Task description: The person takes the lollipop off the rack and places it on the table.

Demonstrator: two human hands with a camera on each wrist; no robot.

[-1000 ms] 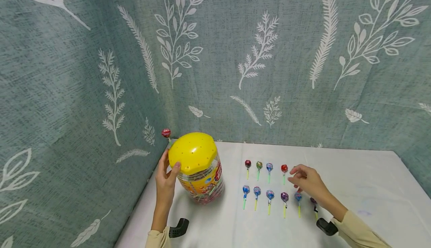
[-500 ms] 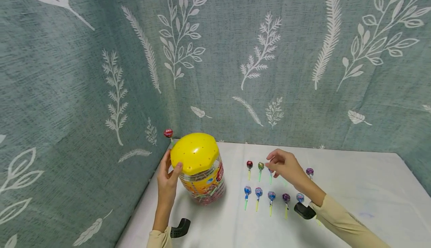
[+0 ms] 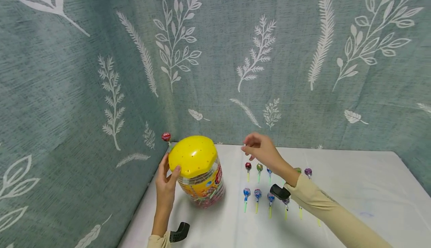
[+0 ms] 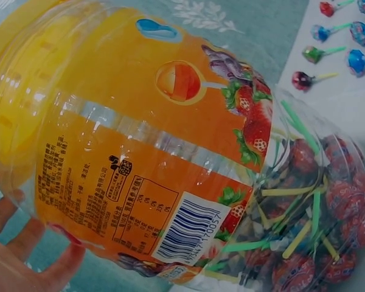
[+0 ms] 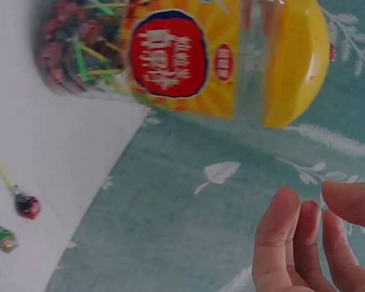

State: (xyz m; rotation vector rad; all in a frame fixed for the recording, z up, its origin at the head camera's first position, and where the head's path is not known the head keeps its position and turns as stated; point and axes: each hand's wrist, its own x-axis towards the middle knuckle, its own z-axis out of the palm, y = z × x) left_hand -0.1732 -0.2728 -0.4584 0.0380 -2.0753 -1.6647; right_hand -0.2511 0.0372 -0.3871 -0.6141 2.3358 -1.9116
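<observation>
My left hand (image 3: 165, 187) holds a clear plastic lollipop jar (image 3: 203, 190) near its top. The thumb lies at the edge of the yellow lid (image 3: 193, 156), and the fingers reach round the far side. Red-wrapped lollipops (image 4: 347, 198) with green and yellow sticks show through the wall in the left wrist view. Off to the right of the lid, my right hand (image 3: 264, 152) is raised above the back of the table. Its fingers (image 5: 271, 243) are loosely bent with a gap to the thumb, and nothing is between them.
Two rows of lollipops lie on the white table (image 3: 363, 180), among them a dark red one (image 3: 248, 165) and a blue one (image 3: 247, 192); my right forearm hides some. Another red lollipop (image 3: 166, 136) shows behind the jar. Green leaf-patterned cloth (image 3: 215, 61) hangs at back and left.
My right hand has moved left and upward, from the right part of the lollipop rows toward the jar. The left hand and the jar have stayed in place.
</observation>
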